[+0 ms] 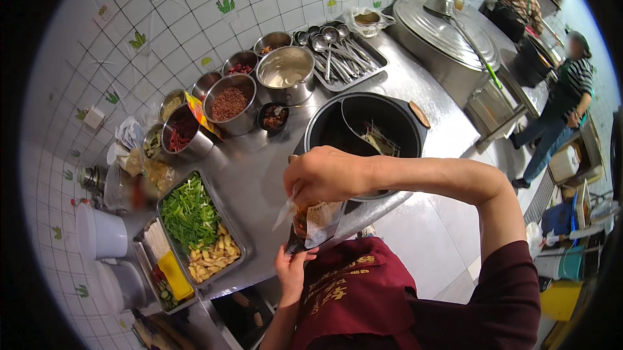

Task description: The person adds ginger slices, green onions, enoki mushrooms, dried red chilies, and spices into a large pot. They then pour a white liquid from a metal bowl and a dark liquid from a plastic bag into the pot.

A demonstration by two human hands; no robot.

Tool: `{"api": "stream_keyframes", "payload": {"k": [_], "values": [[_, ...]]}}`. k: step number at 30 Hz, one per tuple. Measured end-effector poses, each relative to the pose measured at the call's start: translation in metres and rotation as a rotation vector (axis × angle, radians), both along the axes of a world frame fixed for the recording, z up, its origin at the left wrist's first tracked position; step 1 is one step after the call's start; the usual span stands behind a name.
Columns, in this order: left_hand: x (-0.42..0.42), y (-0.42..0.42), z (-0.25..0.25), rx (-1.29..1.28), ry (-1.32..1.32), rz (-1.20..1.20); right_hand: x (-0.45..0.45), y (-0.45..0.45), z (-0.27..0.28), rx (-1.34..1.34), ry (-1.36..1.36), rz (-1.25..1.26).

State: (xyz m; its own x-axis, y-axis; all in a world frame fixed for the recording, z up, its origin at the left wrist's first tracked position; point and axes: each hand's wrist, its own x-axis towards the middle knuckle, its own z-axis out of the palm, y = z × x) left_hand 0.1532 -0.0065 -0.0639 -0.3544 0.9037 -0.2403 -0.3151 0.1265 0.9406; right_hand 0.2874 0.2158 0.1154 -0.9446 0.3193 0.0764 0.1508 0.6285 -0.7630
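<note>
My right hand (pixel 328 174) reaches across and pinches the top edge of a printed plastic packet (pixel 321 223) with a reddish filling. Below it, my left hand (pixel 292 267) supports the packet's lower end in its fingers. Just behind the hands stands a black divided pot (pixel 365 101) with a curved inner wall; pale strips of food lie in its right part. On the left rest a metal tray of cut green onions (pixel 191 211) and sliced ginger (pixel 214 255), and a smaller metal tray (pixel 175 308) with a yellow block.
Metal pots of dried chilies (pixel 181 133) and reddish grains (pixel 229 102) line the tiled wall, near a black bowl (pixel 273 117). Behind are a tray of ladles (pixel 340 58) and a large lidded stockpot (pixel 443 33). Two other people (pixel 569 92) are at the far right.
</note>
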Motion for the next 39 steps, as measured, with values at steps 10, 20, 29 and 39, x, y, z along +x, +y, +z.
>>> {"api": "stream_keyframes", "payload": {"k": [10,20,29,39], "values": [[0.058,0.009,0.037,-0.071,0.482,0.152,0.026,0.093,-0.039,-0.186,-0.016,0.115],[0.088,0.056,0.104,-0.062,1.021,0.179,0.035,0.146,-0.122,-0.210,-0.042,-0.016],[0.085,0.091,0.123,-0.141,1.067,0.117,0.045,0.147,-0.155,0.125,0.061,-0.097],[0.074,0.073,0.089,-0.133,0.880,0.193,0.043,0.148,-0.146,0.102,-0.013,-0.114]]}}
